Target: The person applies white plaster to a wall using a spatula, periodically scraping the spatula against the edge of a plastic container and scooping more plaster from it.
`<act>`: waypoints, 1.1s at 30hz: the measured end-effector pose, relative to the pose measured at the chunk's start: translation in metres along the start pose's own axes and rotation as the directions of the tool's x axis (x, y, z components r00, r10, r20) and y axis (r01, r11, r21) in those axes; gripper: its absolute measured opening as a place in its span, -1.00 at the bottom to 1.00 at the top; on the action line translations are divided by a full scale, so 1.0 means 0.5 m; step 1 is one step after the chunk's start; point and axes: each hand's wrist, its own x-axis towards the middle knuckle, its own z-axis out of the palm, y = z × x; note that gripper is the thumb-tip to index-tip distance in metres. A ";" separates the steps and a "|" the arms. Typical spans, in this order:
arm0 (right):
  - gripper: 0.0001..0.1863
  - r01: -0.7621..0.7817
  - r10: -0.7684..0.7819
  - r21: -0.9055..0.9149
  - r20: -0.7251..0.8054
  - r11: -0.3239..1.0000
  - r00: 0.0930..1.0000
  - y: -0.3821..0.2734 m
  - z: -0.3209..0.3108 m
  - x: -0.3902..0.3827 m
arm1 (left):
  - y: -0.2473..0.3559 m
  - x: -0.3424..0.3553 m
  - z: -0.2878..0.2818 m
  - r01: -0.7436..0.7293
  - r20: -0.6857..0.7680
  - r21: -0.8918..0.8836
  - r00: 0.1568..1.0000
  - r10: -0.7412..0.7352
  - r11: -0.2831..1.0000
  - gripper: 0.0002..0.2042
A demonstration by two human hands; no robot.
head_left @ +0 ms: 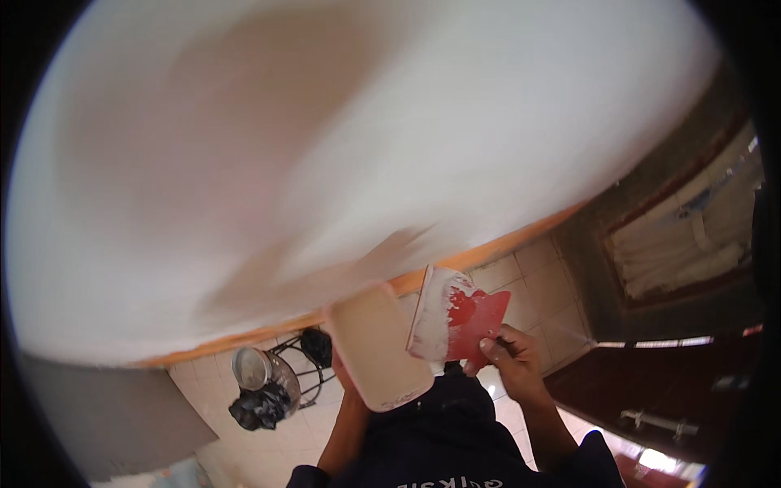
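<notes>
My right hand [512, 358] pinches a red putty spreader [480, 313] by its corner, thumb on top. White filler is smeared over the spreader's blade side. Just left of it, my left hand [340, 372] holds a pale rectangular board [378, 346] with a pinkish rim; most of its fingers are hidden behind it. A little grey residue marks the board's near end. Board and spreader sit close side by side, in front of a white wall [488, 138] with soft shadows on it.
An orange-brown strip [488, 248] runs along the wall's foot. Down to the left are an open bucket [252, 368], a black plastic bag [260, 407] and a black metal-framed stool [305, 386] on the tiled floor [533, 272]. Dark reddish furniture [651, 398] stands at the right.
</notes>
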 end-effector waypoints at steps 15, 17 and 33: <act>-0.83 0.563 -0.409 -0.749 0.419 0.348 0.811 -0.218 0.065 0.084 | -0.032 -0.041 0.114 -0.015 -0.014 -0.075 1.000 0.014 0.997 -0.43; -0.82 0.657 -0.396 -0.721 0.549 0.221 0.736 -0.248 0.078 0.123 | -0.029 -0.046 0.123 0.002 -0.012 -0.051 1.000 -0.003 0.999 -0.44; -0.74 0.850 0.000 -0.527 0.850 -0.004 0.527 -0.268 0.140 0.288 | 0.004 -0.041 0.147 -0.004 -0.023 -0.037 1.000 0.003 0.999 -0.45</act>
